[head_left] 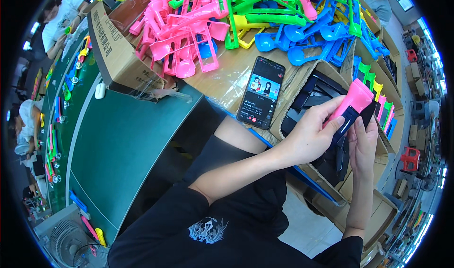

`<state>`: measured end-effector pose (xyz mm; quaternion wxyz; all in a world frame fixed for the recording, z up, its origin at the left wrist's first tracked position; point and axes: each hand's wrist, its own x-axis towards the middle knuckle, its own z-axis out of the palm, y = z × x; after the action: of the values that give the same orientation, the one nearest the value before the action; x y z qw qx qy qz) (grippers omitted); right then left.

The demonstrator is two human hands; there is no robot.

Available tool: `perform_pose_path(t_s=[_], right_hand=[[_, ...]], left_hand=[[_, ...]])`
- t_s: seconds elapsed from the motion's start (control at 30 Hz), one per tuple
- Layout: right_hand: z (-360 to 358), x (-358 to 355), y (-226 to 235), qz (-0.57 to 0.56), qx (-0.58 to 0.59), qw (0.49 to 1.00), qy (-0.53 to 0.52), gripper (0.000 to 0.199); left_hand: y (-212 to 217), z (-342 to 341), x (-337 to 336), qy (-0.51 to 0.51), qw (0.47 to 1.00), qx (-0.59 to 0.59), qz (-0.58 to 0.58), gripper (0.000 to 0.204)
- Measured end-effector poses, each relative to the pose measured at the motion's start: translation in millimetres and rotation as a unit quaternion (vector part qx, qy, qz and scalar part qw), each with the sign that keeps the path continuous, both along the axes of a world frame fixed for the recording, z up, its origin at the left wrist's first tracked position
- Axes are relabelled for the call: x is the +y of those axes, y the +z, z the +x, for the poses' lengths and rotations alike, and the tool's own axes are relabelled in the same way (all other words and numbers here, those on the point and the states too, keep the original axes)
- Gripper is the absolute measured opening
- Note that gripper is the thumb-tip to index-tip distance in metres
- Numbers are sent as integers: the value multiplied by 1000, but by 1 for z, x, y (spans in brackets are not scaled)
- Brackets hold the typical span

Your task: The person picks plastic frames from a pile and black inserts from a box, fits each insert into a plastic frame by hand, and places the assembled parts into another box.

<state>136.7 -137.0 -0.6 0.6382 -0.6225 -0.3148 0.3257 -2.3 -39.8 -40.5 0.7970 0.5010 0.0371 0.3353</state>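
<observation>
My left hand [313, 132] is closed round a pink plastic part [355, 98] with a flared, scoop-like end, held above an open carton at the right. A black plastic piece [349, 117] lies against the pink part, with my left thumb near it. My right hand [363, 142] grips this black piece from the other side, fingers pointing up. How the two parts meet is partly hidden by my fingers. Beneath my hands, the carton [289, 108] holds several loose black pieces [319, 84].
Piles of pink [184, 36], green [274, 12] and blue plastic parts [302, 41] cover the work surface ahead. A phone [260, 92] lies near its edge. More coloured parts stand in boxes at the right. Left are a cardboard box [125, 55], green table [127, 131] and fan [68, 235]; people sit beyond.
</observation>
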Motion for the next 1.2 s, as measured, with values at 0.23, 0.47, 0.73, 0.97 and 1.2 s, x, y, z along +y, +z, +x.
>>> perform_pose_path(t_s=[0.23, 0.47, 0.73, 0.97, 1.2], right_hand=[[4, -5, -8, 26, -30, 998, 46, 31], [10, -1, -10, 70, 31, 994, 82, 19], [3, 2, 3, 42, 40, 998, -1, 30], [7, -5, 5, 5, 27, 998, 60, 36], [-11, -3, 2, -1, -119, 993, 26, 41]], left_hand=[[3, -2, 0, -67, 990, -50, -117, 40], [-1, 0, 3, -61, 982, -59, -167, 39], [1, -1, 3, -56, 987, -83, -128, 38], [-3, 2, -2, 7, 996, -25, -80, 36], [1, 0, -1, -35, 996, -36, -75, 34]])
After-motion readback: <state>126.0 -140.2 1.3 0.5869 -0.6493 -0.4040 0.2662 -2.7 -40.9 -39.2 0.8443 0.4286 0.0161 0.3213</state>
